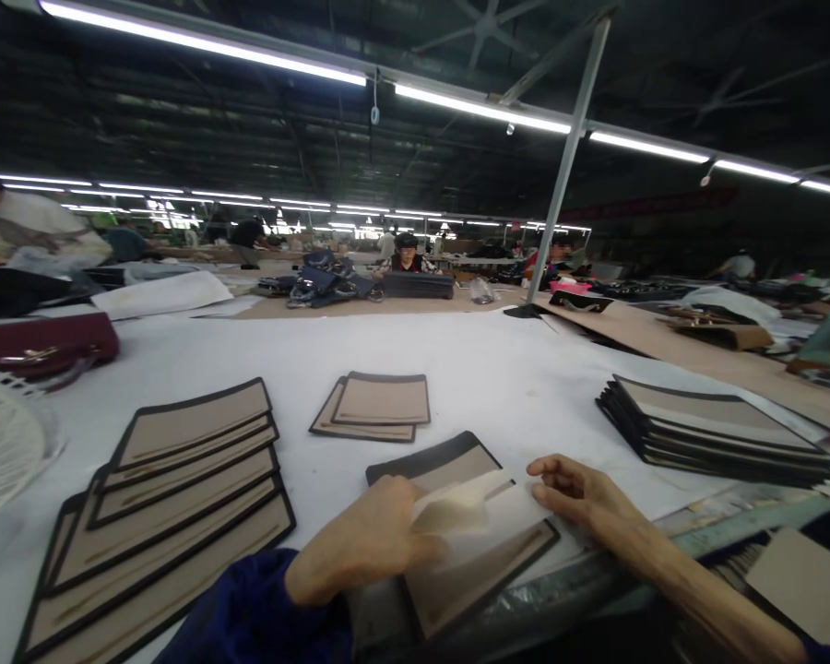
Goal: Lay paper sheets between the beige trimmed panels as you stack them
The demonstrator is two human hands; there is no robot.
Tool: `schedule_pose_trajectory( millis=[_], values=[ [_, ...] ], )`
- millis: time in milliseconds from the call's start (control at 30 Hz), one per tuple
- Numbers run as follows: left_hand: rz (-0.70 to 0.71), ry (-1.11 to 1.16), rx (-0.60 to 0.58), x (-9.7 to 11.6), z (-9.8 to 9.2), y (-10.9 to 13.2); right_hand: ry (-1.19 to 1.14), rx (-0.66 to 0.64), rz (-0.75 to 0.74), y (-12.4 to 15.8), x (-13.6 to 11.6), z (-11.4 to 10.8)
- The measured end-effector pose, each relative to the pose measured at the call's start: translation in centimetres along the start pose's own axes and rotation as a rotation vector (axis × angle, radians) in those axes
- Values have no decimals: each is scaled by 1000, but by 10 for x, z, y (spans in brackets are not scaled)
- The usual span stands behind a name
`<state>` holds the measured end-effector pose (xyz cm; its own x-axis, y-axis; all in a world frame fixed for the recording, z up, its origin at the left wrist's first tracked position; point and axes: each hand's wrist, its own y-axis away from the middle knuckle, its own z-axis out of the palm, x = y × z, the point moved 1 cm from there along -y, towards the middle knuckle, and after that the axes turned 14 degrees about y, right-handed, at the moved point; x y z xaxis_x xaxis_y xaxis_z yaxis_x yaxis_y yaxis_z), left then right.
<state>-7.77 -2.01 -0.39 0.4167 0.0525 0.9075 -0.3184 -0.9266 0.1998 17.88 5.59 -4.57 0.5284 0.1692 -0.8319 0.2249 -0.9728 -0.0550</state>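
On the white table in front of me lies a brown panel with a dark border, its near corner at the table's edge. My left hand is over its left part, closed on a pale, thin strip like backing paper. The strip is curled and blurred, and it lies across the panel's middle. Just right of the panel is my right hand, its fingers loosely bent, thumb and forefinger apart, with nothing visible between them.
Overlapping brown panels fan out at the left, and two more lie farther back. At right sits a stack of bordered panels. A white fan guard and maroon bag are far left. A metal pole rises behind.
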Motion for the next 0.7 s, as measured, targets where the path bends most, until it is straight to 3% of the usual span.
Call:
schedule_pose_trajectory(
  millis=[167,333,467,700],
  values=[
    [60,-103,61,1,-2,-2,-73,26,2,4,9,5],
    [-62,-221,67,3,-2,0,-101,86,-30,7,12,8],
    [-59,-298,92,2,0,-2,-65,173,-57,5,21,11],
    [-38,-117,101,-19,-10,-20,-63,216,-105,-1,26,14]
  ],
)
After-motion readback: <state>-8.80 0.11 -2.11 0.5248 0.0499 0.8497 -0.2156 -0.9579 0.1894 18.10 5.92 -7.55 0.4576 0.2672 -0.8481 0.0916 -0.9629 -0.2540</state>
